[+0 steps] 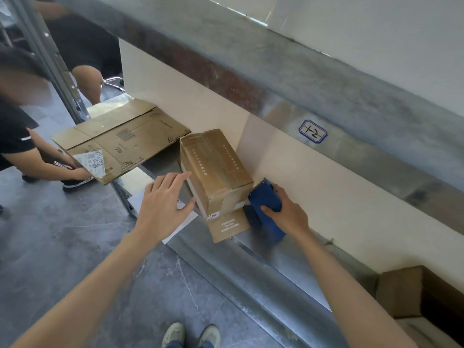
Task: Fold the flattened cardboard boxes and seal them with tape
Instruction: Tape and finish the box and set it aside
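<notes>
A folded brown cardboard box (216,169) stands on the metal shelf (263,257), with a strip of clear tape over its near end and one flap lying flat in front of it. My right hand (288,212) grips a blue tape dispenser (266,202) pressed against the box's near right corner. My left hand (163,204) hovers with spread fingers just left of the box, fingertips near its left side. A large flattened cardboard box (120,136) lies further back on the shelf.
Another person crouches at the left, a hand (82,173) on the flattened box's near corner. A white wall backs the shelf, and a metal beam (276,79) runs overhead. An open brown box (414,292) sits at the lower right. White paper (183,222) lies under my left hand.
</notes>
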### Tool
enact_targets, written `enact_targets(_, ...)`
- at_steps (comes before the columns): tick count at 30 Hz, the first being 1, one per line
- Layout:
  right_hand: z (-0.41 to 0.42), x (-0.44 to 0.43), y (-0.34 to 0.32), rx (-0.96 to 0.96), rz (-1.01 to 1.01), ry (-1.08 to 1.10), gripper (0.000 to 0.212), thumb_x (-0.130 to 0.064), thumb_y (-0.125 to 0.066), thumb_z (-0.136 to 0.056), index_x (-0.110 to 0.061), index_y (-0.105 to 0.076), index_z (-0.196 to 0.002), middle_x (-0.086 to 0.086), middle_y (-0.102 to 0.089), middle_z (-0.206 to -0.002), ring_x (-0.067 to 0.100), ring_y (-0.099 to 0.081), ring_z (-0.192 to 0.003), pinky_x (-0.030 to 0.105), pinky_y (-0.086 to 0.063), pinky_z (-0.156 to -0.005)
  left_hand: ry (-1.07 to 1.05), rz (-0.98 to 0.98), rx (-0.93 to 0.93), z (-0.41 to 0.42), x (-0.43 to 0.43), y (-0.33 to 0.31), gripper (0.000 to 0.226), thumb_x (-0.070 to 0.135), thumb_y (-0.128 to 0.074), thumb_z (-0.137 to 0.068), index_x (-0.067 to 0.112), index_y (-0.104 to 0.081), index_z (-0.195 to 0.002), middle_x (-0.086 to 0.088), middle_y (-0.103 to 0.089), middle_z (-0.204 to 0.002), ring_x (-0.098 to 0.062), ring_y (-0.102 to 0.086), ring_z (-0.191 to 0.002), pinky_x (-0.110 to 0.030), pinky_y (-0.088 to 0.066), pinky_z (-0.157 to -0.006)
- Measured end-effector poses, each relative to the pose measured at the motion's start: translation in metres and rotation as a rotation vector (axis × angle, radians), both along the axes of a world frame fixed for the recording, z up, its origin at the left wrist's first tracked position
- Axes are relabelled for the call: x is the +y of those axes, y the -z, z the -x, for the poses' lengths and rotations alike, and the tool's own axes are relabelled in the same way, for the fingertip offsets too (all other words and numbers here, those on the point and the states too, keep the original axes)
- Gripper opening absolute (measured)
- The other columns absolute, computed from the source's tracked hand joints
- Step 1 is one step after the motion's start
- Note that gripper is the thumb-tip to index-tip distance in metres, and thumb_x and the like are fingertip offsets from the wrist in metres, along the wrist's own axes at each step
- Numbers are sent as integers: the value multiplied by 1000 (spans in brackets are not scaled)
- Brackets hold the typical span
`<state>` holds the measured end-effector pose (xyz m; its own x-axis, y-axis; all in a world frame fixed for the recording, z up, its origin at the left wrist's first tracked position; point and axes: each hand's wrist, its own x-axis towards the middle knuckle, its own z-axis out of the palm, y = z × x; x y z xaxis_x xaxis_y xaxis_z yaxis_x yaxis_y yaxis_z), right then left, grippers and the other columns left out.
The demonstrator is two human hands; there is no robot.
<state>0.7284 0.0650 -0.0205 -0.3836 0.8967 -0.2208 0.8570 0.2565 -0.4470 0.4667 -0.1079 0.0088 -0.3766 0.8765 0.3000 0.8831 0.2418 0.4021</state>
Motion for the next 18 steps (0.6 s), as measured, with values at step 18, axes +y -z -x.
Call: enact_targets(18, -29, -68, -110, -40, -416, -354, 73, -63, -59, -86, -65, -8, -137, -7, -71, -101, 21, -64, -75, 30, -45, -64, 479, -177, -393, -30, 40, -62, 39, 18, -71, -91, 18, -63, -129, 5, -62, -128, -13, -53, -119, -25, -37, -101)
